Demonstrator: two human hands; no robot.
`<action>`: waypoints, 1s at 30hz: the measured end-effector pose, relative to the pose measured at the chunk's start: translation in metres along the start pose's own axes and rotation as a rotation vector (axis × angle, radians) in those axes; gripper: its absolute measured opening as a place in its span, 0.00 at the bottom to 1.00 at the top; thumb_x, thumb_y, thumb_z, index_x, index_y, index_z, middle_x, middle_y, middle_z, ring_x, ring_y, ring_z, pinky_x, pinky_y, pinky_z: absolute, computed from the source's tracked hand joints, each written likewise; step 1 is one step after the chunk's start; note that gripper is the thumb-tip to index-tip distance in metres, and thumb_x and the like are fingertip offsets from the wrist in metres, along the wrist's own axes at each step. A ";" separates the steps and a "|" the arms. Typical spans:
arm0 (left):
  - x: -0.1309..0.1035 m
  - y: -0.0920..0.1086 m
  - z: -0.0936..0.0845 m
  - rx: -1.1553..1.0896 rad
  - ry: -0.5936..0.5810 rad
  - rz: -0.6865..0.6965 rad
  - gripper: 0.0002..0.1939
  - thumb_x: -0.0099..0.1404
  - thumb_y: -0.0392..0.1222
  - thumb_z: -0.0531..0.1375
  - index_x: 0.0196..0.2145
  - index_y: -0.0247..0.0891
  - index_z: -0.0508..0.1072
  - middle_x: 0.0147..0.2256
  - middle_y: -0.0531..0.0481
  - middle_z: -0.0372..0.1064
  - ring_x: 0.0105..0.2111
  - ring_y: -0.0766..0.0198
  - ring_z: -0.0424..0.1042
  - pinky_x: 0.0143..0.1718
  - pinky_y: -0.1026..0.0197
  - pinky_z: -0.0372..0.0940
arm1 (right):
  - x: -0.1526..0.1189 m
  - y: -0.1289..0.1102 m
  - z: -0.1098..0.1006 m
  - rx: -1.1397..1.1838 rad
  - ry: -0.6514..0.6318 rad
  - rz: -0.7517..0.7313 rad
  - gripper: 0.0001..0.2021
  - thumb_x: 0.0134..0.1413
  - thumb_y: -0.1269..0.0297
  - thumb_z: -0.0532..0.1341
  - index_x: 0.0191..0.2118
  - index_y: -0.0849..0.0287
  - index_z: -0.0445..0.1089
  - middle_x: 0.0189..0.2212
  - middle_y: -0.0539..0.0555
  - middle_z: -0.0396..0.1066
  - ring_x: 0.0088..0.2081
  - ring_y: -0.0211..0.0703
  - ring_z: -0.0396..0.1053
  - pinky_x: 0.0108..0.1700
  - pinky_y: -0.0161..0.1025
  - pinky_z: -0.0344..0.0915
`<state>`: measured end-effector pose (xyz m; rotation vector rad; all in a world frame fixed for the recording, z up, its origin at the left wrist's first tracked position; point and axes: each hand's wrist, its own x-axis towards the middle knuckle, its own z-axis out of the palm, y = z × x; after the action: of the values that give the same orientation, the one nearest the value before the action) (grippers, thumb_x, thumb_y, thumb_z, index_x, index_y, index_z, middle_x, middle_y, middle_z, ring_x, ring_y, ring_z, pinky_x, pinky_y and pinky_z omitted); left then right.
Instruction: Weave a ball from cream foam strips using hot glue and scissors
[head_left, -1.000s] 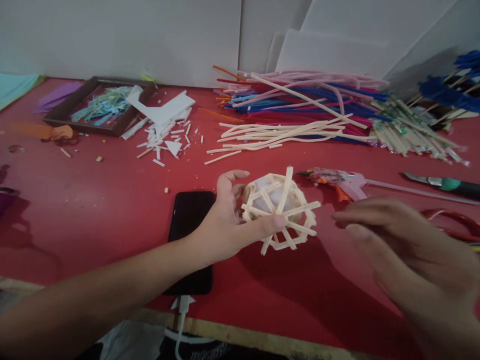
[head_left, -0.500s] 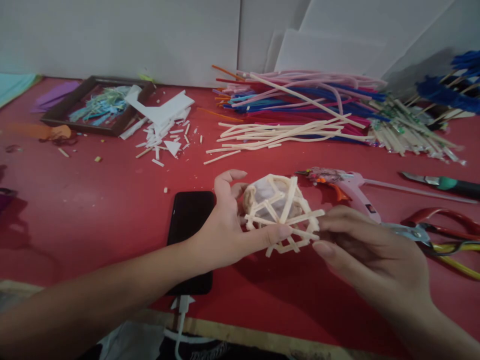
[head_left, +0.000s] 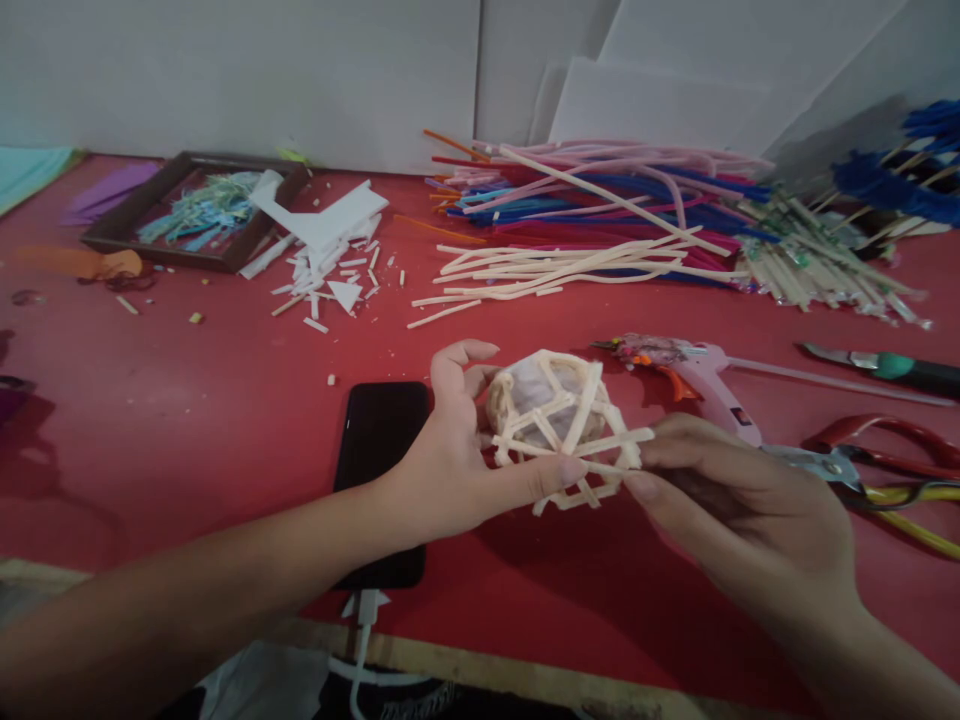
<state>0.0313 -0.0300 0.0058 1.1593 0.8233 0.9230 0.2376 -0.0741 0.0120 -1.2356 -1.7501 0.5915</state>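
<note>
A small round lattice of cream strips, with something greyish-white inside it, is held above the red table. My left hand grips it from the left, the thumb lying across its lower front and the fingers behind. My right hand is closed at the lattice's right edge, thumb and fingertips pinching the end of a strip there. Its other fingers are partly hidden. Several strips cross at the front and stick out past the rim.
A black phone with a white cable lies under my left wrist. Right of the lattice are a pink glue gun, a cutter and red-and-yellow-handled pliers. Coloured strips, white scraps and a dark frame lie behind.
The lattice has tilted slightly and shifted a little to the right and down. My right fingertips have closed in against its right edge.
</note>
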 end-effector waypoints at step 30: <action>0.004 0.002 0.001 -0.145 -0.081 -0.199 0.41 0.50 0.41 0.75 0.50 0.48 0.50 0.45 0.50 0.68 0.41 0.63 0.75 0.41 0.60 0.71 | 0.010 -0.003 -0.002 0.061 -0.005 0.222 0.14 0.58 0.56 0.64 0.23 0.54 0.69 0.19 0.48 0.69 0.20 0.35 0.65 0.21 0.32 0.64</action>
<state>0.0330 -0.0262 0.0080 0.9638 0.7778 0.7539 0.2365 -0.0666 0.0190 -1.3962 -1.5974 0.7716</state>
